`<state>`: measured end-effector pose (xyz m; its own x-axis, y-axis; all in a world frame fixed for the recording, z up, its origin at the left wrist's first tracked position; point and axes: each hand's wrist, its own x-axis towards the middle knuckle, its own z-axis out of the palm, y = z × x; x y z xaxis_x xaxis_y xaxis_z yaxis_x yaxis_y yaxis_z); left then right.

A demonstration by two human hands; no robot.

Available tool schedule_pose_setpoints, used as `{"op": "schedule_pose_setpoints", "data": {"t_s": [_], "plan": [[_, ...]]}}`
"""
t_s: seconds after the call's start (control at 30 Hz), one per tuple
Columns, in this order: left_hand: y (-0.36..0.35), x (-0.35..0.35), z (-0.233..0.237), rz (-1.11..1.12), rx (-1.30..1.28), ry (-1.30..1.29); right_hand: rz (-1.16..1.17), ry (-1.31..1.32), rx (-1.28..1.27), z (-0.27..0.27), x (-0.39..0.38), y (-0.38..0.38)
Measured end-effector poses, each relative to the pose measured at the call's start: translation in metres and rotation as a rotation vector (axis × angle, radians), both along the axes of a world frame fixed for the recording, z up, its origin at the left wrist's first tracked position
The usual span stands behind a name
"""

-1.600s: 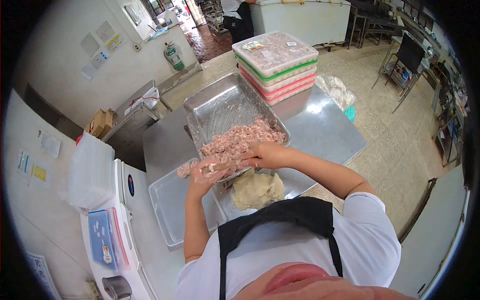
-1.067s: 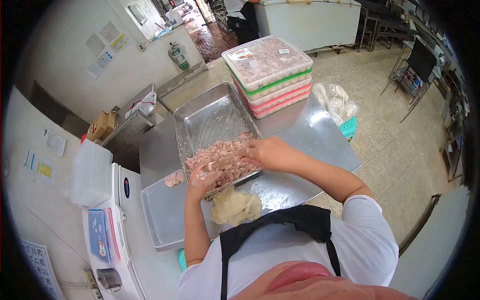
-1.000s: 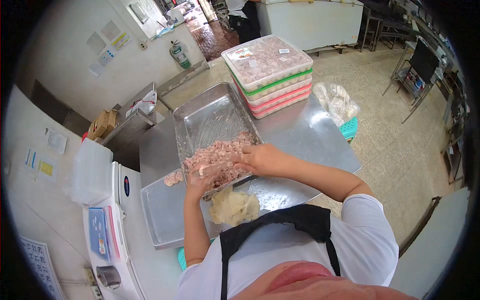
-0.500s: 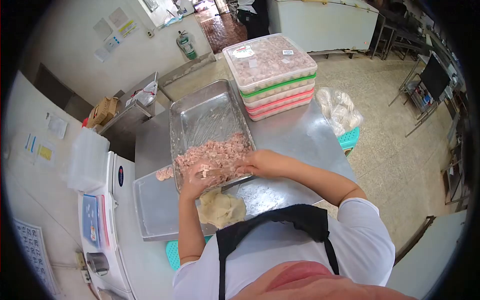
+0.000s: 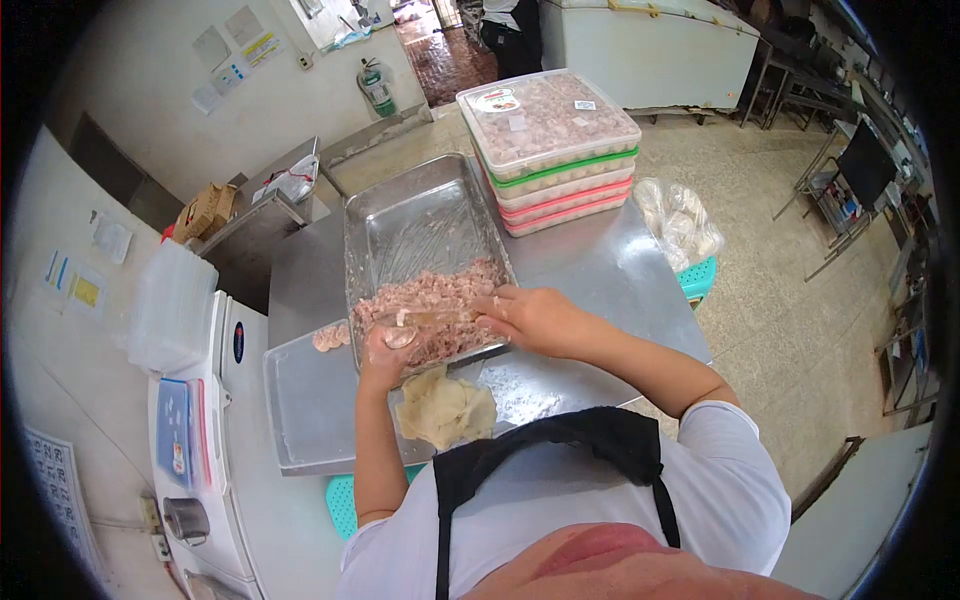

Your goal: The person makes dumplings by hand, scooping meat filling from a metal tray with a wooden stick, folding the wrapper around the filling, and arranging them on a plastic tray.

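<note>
My left hand (image 5: 380, 358) is closed at the near left of a deep metal tray (image 5: 352, 215). A small pale dough wrapper (image 5: 399, 337) shows in its fingers. Over the tray's near right side, my right hand (image 5: 535, 318) grips a flat, light-brown stick (image 5: 440, 318), whose tip reaches toward the wrapper. Pink minced meat (image 5: 455, 290) fills the near part of the tray, under both hands. A lump of pale dough (image 5: 445, 410) lies on the table near my apron. Several small filled dumplings (image 5: 330, 337) sit on a flat tray (image 5: 310, 410) to the left.
Stacked lidded plastic boxes (image 5: 555, 130) stand beyond the tray on the right. A plastic bag of pale items (image 5: 678, 222) rests on a turquoise stool (image 5: 697, 278). To the left is a white appliance (image 5: 245, 400) holding clear containers (image 5: 172, 310). A person (image 5: 510, 40) stands at the back.
The stick's tip has stayed close to my left hand, where the wrapper now shows more clearly. My right hand has shifted slightly up and right. The view has moved a little.
</note>
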<state>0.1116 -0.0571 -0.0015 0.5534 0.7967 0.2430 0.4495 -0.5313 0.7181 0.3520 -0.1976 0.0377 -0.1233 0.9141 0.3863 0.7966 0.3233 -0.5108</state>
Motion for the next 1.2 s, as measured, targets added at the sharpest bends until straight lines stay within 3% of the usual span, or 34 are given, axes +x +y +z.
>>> {"op": "schedule_pose_setpoints", "data": {"t_s": [0.1,0.17,0.23,0.3,0.47,0.57,0.63,0.7,0.8,0.97,1.13,1.2], "plan": [[0.003,-0.011,-0.004,-0.031,0.033,-0.104,-0.009,-0.012,-0.157,-0.032,-0.011,0.01],[-0.005,-0.016,0.016,0.022,-0.29,-0.192,-0.009,0.025,-0.136,-0.036,-0.009,0.007],[0.008,-0.041,0.009,0.079,-0.241,-0.071,-0.009,0.072,-0.115,-0.037,-0.012,0.0],[0.031,-0.073,-0.016,-0.124,-0.291,-0.297,-0.078,0.324,-0.154,-0.034,-0.017,-0.007],[0.052,-0.165,-0.025,0.109,-0.163,-0.013,-0.249,0.523,-0.287,-0.044,-0.043,-0.02],[0.055,-0.222,-0.046,0.125,-0.005,-0.026,-0.279,0.631,-0.351,-0.046,-0.07,-0.02],[0.052,-0.254,-0.05,0.226,0.204,0.158,-0.343,0.691,-0.368,-0.043,-0.091,-0.016],[0.059,-0.287,-0.06,0.287,0.077,0.14,-0.355,0.731,-0.409,-0.043,-0.115,-0.011],[0.069,-0.322,-0.071,0.366,-0.169,-0.09,-0.347,0.772,-0.398,-0.049,-0.147,-0.006],[0.106,-0.335,-0.085,0.486,-0.096,0.007,-0.317,0.756,-0.338,-0.049,-0.178,-0.003],[0.15,-0.312,-0.108,0.398,0.068,0.029,-0.399,0.775,-0.344,-0.039,-0.195,-0.016],[0.163,-0.292,-0.108,0.367,0.022,0.008,-0.482,0.829,-0.346,-0.031,-0.201,-0.023]]}}
